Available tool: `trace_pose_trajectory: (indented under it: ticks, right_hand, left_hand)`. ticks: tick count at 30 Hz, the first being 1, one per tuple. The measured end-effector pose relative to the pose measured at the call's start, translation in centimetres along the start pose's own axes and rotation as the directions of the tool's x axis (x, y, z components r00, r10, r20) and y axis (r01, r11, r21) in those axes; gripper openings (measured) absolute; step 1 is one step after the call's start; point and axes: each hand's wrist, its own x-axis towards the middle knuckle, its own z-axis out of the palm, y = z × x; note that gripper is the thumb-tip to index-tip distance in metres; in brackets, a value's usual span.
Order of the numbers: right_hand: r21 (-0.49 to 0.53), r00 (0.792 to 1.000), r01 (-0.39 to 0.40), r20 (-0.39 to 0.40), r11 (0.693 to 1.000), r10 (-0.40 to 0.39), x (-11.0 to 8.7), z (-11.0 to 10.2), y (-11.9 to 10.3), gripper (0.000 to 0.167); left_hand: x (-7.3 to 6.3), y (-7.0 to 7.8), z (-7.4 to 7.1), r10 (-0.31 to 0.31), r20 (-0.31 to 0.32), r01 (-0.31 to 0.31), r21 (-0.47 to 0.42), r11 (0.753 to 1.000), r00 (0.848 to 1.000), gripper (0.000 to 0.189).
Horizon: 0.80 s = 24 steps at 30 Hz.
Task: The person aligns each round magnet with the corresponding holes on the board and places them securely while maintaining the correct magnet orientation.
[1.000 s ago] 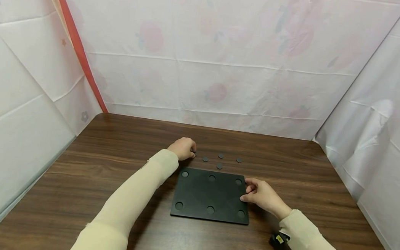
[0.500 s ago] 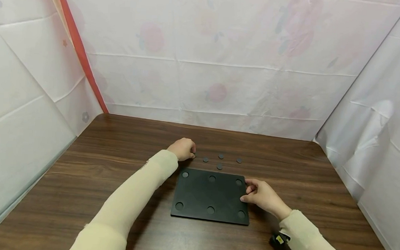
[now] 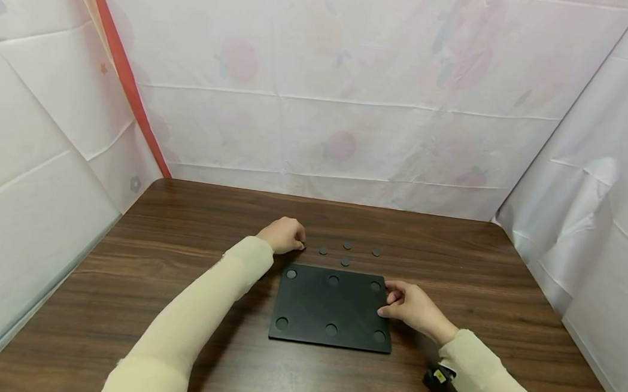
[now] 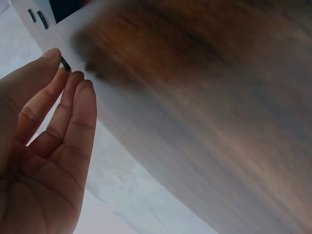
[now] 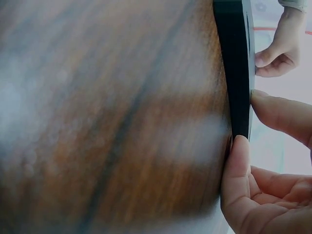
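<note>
A left hand (image 3: 281, 235) pinches one small dark round disc (image 4: 65, 64) while a right hand (image 3: 412, 307) grips a flat black rectangular board (image 3: 334, 308) with six round recesses.

In the head view, the board lies on a dark brown wood-grain table (image 3: 199, 213); the left hand and its disc are just beyond the board's far left corner, four loose dark round discs (image 3: 345, 262) lie past its far edge, the right hand is at its right edge, and white printed cloth (image 3: 192, 62) hangs well behind it; in the left wrist view, thumb and forefinger hold the disc edge-on, the other fingers loosely bent; in the right wrist view, thumb and a finger clasp the board's edge, the remaining fingers curled, the left hand showing beyond the board.
</note>
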Motion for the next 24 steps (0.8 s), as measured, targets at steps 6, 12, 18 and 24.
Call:
trace_pose_trajectory:
  ticks: [6,12,18,24]
  right_hand:
    - [-0.002,1.0,0.005,0.005,1.0,-0.005,0.0,0.0,0.0,0.071]
    - [0.002,1.0,0.013,0.011,1.0,-0.013,-0.1,0.0,0.1,0.071]
    - [-0.007,1.0,0.008,0.01,1.0,-0.008,0.0,0.0,0.0,0.07]
    - [-0.009,1.0,0.002,0.009,1.0,-0.002,-0.1,0.0,0.0,0.07]
  left_hand:
    - [-0.8,-0.3,-0.3,0.021,-0.013,-0.021,-0.003,1.0,1.0,0.018]
    - [-2.0,-0.4,-0.7,0.048,-0.03,-0.049,-0.017,0.999,0.998,0.019]
    - [-3.3,-0.1,-0.8,0.045,-0.059,-0.048,-0.049,0.998,0.997,0.022]
    - [-4.6,0.4,-0.7,0.058,-0.064,-0.064,-0.097,0.993,0.996,0.023]
